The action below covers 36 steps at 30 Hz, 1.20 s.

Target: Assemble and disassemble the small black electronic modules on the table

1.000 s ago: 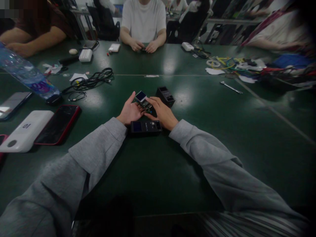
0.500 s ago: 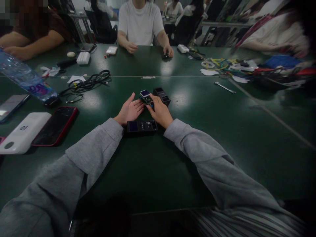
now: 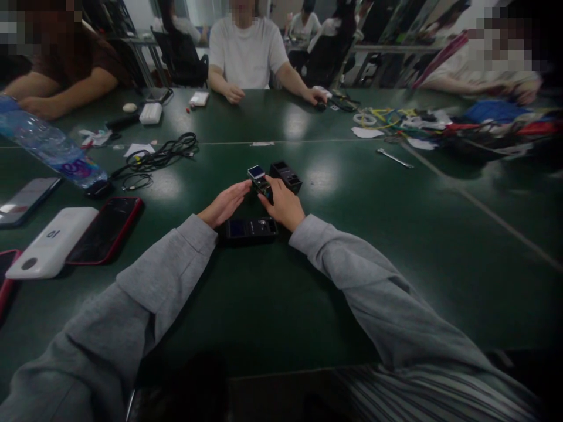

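In the head view, the left hand (image 3: 225, 204), palm-up earlier, has turned edge-on, straight-fingered and gripping nothing, by the near black box's (image 3: 251, 230) left end, while the right hand (image 3: 284, 205) still grips the circuit board (image 3: 259, 177) beyond that box.

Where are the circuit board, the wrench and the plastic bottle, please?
Circuit board (image 3: 255, 172): head view, on its small screen.
Wrench (image 3: 394, 158): head view, middle of its shaft.
Plastic bottle (image 3: 48, 145): head view, on its clear wall.
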### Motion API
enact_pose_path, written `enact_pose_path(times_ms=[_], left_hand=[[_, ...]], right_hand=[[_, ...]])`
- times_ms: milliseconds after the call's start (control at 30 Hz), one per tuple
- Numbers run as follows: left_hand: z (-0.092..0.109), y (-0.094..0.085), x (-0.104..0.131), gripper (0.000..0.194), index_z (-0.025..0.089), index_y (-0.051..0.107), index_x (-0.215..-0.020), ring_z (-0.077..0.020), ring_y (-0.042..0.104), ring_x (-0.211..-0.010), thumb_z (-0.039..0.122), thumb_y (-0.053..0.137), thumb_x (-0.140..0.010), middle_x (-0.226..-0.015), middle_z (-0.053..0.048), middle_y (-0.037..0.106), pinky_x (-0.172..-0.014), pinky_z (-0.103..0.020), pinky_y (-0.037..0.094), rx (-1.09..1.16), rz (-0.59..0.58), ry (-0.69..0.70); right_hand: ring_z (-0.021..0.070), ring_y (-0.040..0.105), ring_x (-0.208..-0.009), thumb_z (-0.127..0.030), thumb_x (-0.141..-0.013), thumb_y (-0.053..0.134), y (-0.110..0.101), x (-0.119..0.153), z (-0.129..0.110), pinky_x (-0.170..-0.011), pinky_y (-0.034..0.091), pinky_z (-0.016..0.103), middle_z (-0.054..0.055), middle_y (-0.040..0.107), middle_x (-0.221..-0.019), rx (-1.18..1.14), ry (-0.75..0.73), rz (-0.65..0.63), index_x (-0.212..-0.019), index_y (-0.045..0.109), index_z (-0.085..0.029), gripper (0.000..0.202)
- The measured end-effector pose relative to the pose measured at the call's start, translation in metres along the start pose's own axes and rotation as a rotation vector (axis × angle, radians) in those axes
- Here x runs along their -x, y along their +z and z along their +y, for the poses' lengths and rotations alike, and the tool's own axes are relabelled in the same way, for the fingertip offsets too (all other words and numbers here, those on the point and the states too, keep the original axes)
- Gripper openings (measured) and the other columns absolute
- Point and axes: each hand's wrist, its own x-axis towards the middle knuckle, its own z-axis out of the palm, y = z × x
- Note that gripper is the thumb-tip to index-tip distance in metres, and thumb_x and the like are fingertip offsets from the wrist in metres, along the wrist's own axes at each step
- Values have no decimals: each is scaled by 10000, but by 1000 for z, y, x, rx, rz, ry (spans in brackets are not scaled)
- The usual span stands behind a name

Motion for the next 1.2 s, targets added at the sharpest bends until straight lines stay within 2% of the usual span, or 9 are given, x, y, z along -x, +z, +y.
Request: enact_pose_path(times_ms=[200, 367, 467, 600, 767, 833, 933, 1067, 1200], left_hand=[[9, -14, 29, 555, 234, 661, -1262, -306, 408, -1451, 476, 772, -775, -1465, -121, 556, -1242, -484, 172, -201, -197, 65], [22, -26, 41, 941, 285, 546, -1396, -348, 242, -1526, 226, 923, -536, -1604, -114, 372, -1246, -567, 86, -392, -518, 40], [31, -24, 45, 979, 314, 517, -1422, -343, 272, -1515, 155, 906, -537, -1595, -99, 384, -1233, -584, 136, -501, -565, 4], [30, -20, 44, 815, 290, 585, -1351, -333, 487, -1375, 160, 875, -600, -1447, -102, 545, -1170, -580, 304, -486, -470, -65], [14, -28, 36, 562, 242, 657, -1206, -298, 558, -1290, 183, 825, -672, -1356, -102, 611, -1145, -508, 369, -309, -90, 102], [11, -30, 33, 501, 239, 660, -1189, -285, 564, -1282, 183, 792, -709, -1339, -100, 621, -1148, -489, 371, -261, 5, 127], [9, -28, 33, 459, 217, 668, -1172, -276, 566, -1280, 165, 762, -726, -1269, -100, 657, -1168, -479, 351, -243, 35, 106], [9, -25, 32, 464, 198, 671, -1175, -262, 550, -1297, 126, 739, -722, -1228, -88, 672, -1189, -466, 317, -261, 11, 106], [7, -26, 31, 475, 215, 675, -1174, -271, 561, -1273, 168, 758, -708, -1246, -88, 663, -1177, -482, 327, -325, -27, 116]], right_hand=[[321, 539, -1270, -215, -952, 448, -2, 2, -2, -1000, 542, 492, 192, 477, -1425, 0, -90, 7, -1416, 435, -125, 474], [326, 577, -1205, -240, -955, 469, -4, 3, -2, -976, 550, 514, 190, 533, -1337, 36, -26, 16, -1361, 482, -125, 422], [329, 566, -1199, -294, -964, 487, -4, 3, -1, -988, 535, 520, 185, 560, -1281, 60, -27, 62, -1336, 496, -125, 409], [317, 522, -1234, -385, -994, 446, -9, 1, -1, -1053, 477, 528, 180, 551, -1273, 24, -52, 182, -1296, 514, -153, 387], [247, 569, -1147, -417, -1033, 324, -19, 8, -8, -1032, 488, 485, 109, 597, -1159, -210, -60, 345, -1140, 565, -238, 319], [228, 605, -1067, -444, -1043, 305, -20, 16, -14, -973, 522, 458, 92, 616, -1099, -323, -12, 382, -1104, 567, -240, 338], [222, 625, -1064, -498, -1041, 327, -19, 28, -23, -951, 540, 444, 96, 620, -1143, -433, 10, 312, -1179, 539, -238, 363], [276, 534, -1267, -545, -949, 540, -15, 38, -35, -1084, 466, 504, 151, 539, -1343, -369, -146, 161, -1376, 432, -211, 552], [319, 406, -1398, -385, -886, 624, -11, 43, -44, -1144, 405, 557, 180, 416, -1474, -214, -190, 32, -1472, 336, -193, 680]])
